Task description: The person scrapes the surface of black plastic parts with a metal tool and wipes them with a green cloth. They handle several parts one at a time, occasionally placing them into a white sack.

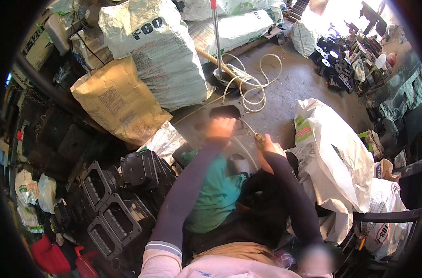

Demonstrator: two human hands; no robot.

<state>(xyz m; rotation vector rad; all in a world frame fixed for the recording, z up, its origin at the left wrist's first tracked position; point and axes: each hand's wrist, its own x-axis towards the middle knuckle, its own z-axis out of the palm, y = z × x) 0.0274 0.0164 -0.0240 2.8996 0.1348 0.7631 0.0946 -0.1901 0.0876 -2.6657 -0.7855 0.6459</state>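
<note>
My left hand [222, 129], partly blurred, is closed on the near edge of a black plastic housing [227, 110] with a flanged rim and an open middle. My right hand [270, 147] is wrapped round the yellow-brown handle [258, 137] of a thin hand tool. Its slender metal shaft [249, 127] points up and left, and its tip is at the housing's right side. I cannot make out the shape of the tip. Below my left wrist, green cloth [213, 199] lies over my lap.
Similar black housings [113, 217] are stacked at the lower left. A brown paper sack [120, 99] and a large white sack [153, 55] stand ahead. Cream hose [262, 95] coils on the floor by a metal pole [216, 37]. Another white sack [336, 157] stands at my right.
</note>
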